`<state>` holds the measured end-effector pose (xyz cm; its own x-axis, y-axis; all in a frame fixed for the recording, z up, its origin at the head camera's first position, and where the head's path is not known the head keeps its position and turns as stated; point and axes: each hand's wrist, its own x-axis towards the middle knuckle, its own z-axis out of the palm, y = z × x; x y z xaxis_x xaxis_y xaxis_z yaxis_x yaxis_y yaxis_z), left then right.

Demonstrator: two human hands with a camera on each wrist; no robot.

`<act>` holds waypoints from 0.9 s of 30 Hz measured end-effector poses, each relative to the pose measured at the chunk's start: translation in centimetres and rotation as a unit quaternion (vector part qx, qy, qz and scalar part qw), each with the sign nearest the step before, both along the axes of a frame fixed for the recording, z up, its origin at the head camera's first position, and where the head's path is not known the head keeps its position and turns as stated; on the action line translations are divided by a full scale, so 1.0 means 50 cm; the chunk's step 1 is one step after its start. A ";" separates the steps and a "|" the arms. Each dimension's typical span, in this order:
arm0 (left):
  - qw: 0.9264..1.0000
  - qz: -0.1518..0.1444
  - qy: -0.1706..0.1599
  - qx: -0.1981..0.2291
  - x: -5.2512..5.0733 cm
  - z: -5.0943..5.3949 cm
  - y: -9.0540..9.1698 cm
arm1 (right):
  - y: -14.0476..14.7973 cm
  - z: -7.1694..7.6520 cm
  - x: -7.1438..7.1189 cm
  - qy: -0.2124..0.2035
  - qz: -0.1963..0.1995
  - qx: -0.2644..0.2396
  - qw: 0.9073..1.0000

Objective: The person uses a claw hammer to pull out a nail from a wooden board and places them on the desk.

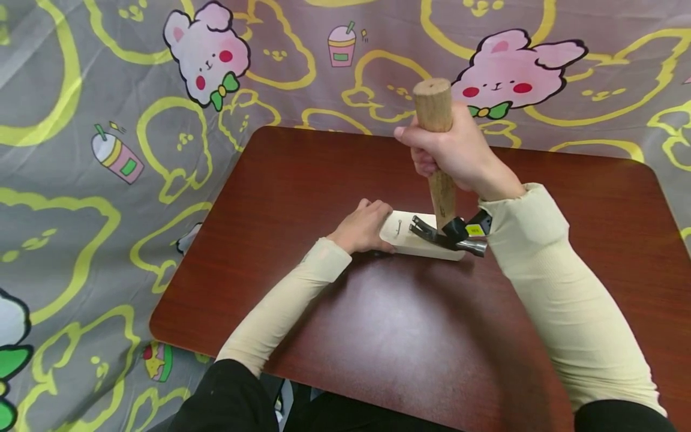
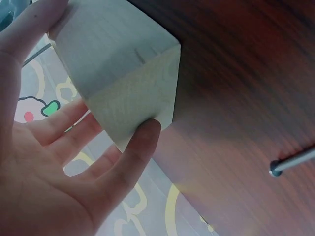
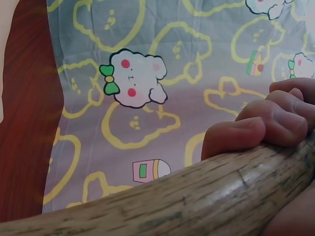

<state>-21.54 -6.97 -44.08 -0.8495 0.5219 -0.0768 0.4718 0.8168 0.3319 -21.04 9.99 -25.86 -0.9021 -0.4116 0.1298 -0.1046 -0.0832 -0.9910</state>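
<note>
A pale wooden block (image 1: 426, 252) lies on the table, its left end gripped by my left hand (image 1: 361, 227). In the left wrist view, the fingers and thumb of the left hand (image 2: 74, 162) bend around the block (image 2: 128, 83). On the block's top, near those fingers, is a thin metal nail (image 1: 399, 227). My right hand (image 1: 456, 147) grips the wooden handle of a claw hammer (image 1: 442, 201), held nearly upright with its head down at the block's right part. The claw points left, and I cannot tell whether it touches the block. The right wrist view shows fingers around the handle (image 3: 162, 201).
The reddish-brown table (image 1: 302, 174) has rounded corners. A patterned cloth (image 1: 297, 60) hangs behind it and along the left side. A slim metal rod with a round dark end (image 2: 290, 163) shows at the right of the left wrist view.
</note>
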 end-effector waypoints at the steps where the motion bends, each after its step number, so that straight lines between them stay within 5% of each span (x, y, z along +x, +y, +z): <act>1: 1.000 0.000 0.000 0.000 0.000 0.000 0.001 | 0.001 0.000 0.000 0.001 0.001 -0.003 1.000; 12: 1.000 0.012 -0.007 -0.003 -0.003 -0.005 0.004 | 0.035 -0.007 0.013 0.042 -0.007 -0.094 0.995; 27: 1.000 0.016 -0.011 -0.010 -0.004 -0.004 0.006 | 0.088 -0.029 0.034 0.086 -0.023 -0.214 0.973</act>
<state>-21.76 -6.67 -44.28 -0.8644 0.4918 -0.1051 0.4376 0.8385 0.3247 -19.36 14.41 -27.29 -0.8676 -0.2469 0.4317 -0.2800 -0.4750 -0.8343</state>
